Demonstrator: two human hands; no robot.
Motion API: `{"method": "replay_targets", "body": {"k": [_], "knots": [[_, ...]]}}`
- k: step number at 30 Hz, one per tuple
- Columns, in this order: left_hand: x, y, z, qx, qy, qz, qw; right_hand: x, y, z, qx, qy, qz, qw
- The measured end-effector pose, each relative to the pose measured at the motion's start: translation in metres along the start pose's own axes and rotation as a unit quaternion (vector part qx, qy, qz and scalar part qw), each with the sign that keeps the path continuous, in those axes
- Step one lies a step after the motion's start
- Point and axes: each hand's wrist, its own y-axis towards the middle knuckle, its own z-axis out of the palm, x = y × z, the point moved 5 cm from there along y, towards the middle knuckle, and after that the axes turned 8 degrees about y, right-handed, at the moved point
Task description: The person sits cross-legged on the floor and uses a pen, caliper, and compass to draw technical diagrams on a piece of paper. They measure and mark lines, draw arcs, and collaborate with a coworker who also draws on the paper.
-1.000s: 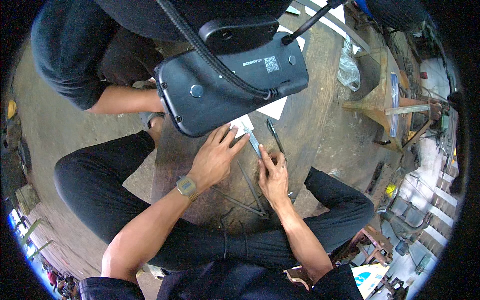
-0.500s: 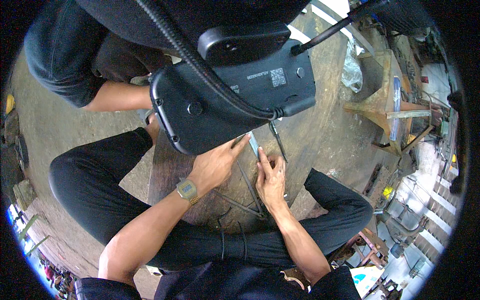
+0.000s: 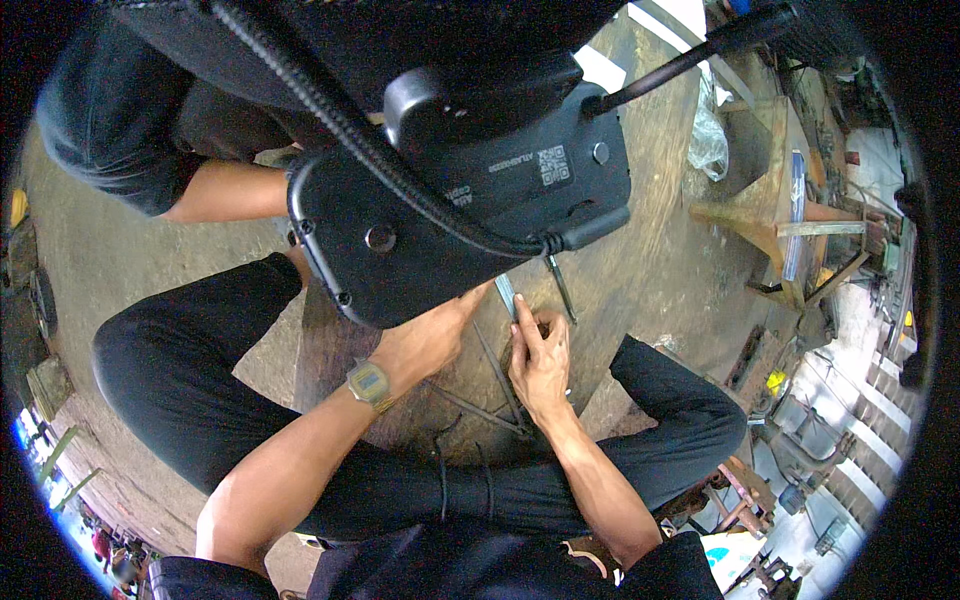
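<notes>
A narrow, light bluish-grey strip point(image 3: 505, 295), apparently metal, lies at a slant on the worn wooden surface point(image 3: 625, 270); its far end goes out of sight behind a black device. My right hand point(image 3: 541, 365) is closed at the strip's near end, index fingertip against it, the other fingers curled. On the strip's left side, my left hand point(image 3: 425, 345), below a wristwatch point(image 3: 369, 382), stretches one finger toward it; the black device covers its other fingers. Thin dark metal bars point(image 3: 497, 372) lie between my hands. A thin dark rod point(image 3: 562, 290) is just beyond my right hand.
The black device point(image 3: 450, 200) with a braided cable point(image 3: 350, 125) blocks the upper middle. Another person's forearm point(image 3: 225, 190) reaches in at upper left. A rusty metal stand point(image 3: 775, 205) and a clear plastic bag point(image 3: 708, 140) are at upper right. My folded legs flank the wooden surface.
The black device has shifted slightly left and down in the picture and now covers more of my left hand. My right hand stays at the strip.
</notes>
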Motion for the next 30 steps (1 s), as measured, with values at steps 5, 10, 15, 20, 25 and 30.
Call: {"method": "replay_targets", "body": {"k": [5,10,15,20,25,30], "knots": [[0.000,0.000,0.001,-0.026,0.019,0.004,0.999,-0.001,-0.001,0.001,0.001,0.011,0.001,1.000],[0.000,0.001,0.001,0.002,0.017,0.004,1.000,0.003,-0.001,0.002,-0.010,-0.002,0.001,1.000],[0.000,0.002,-0.002,0.021,0.002,0.007,1.000,0.005,0.000,0.001,-0.017,-0.009,-0.002,1.000],[0.000,0.004,-0.004,0.047,0.018,0.013,0.999,0.006,0.001,0.000,-0.020,-0.005,-0.013,1.000],[-0.001,0.004,-0.011,0.018,0.030,0.025,0.999,0.007,-0.001,0.000,-0.021,0.003,-0.007,1.000],[-0.002,0.004,-0.012,-0.005,0.034,0.032,0.999,0.005,-0.002,0.001,-0.016,-0.007,-0.012,1.000]]}}
